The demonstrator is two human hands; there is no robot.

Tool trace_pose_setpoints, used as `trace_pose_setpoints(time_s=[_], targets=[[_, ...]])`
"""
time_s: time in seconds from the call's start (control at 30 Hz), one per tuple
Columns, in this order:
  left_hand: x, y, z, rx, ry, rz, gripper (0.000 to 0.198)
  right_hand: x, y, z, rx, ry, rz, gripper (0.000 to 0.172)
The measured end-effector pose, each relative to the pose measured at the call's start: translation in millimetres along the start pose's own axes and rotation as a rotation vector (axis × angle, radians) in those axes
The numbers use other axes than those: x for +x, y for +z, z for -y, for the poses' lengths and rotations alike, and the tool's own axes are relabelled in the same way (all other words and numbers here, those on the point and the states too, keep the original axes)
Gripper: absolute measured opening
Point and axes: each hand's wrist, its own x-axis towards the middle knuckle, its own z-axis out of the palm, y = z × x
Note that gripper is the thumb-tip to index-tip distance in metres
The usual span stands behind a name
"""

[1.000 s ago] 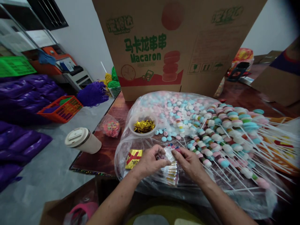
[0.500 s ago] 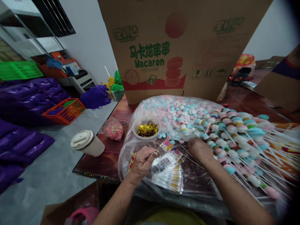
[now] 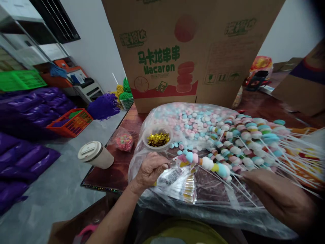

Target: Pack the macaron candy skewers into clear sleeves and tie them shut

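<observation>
My right hand (image 3: 276,193) is closed around the white stick end of a marshmallow skewer (image 3: 207,163). This skewer carries blue, pink, white and yellow marshmallows, and its tip points left. My left hand (image 3: 152,169) is pinched beside that tip; what sits between its fingertips is too small to make out. Under the left hand lies a fan of silvery printed wrappers (image 3: 175,183), their edges striped gold. A large pile of finished skewers (image 3: 251,135) covers the right side, sticks pointing right. Loose pastel marshmallows (image 3: 193,122) lie on clear plastic behind.
A tub (image 3: 146,144) of gold twist ties stands left of the marshmallows. Near it are a bag of pink candy (image 3: 124,140) and a lidded cup (image 3: 101,157) at the table's left edge. A tall cardboard box (image 3: 198,44) blocks the back.
My right hand has moved right, from the loose marshmallows and sticks, and now holds a skewer that stretches toward my left hand. My left hand has shifted slightly left, still pinched.
</observation>
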Motion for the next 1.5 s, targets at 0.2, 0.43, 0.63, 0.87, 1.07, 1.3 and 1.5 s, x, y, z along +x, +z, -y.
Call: trace_pose_setpoints(time_s=[0.2, 0.43, 0.63, 0.87, 1.07, 1.3, 1.5], targets=[[6, 2.5, -8, 0.141, 0.047, 0.091, 0.022, 0, -12, 1, -0.063, -0.283, 0.088, 0.022], [7, 6.2, -10, 0.177, 0.010, 0.117, 0.024, -6, -12, -3, -0.119, -0.294, 0.094, 0.018], [3, 2.9, -5, 0.093, -0.022, 0.126, 0.026, -35, -15, -29, -0.134, -0.227, 0.124, 0.025], [3, 5.0, -6, -0.061, -0.071, 0.120, 0.024, -27, -13, -11, -0.079, -0.145, -0.030, 0.023], [1, 6.0, -3, -0.076, -0.244, 0.060, 0.028, -15, -2, 13, -0.107, -0.280, 0.020, 0.027], [6, 7.2, -12, 0.106, -0.143, 0.270, 0.027, -22, -7, 3, -0.136, -0.269, 0.143, 0.028], [6, 13.0, -12, 0.043, -0.170, 0.269, 0.035, -46, -4, -8, 0.018, -0.102, 0.070, 0.023]])
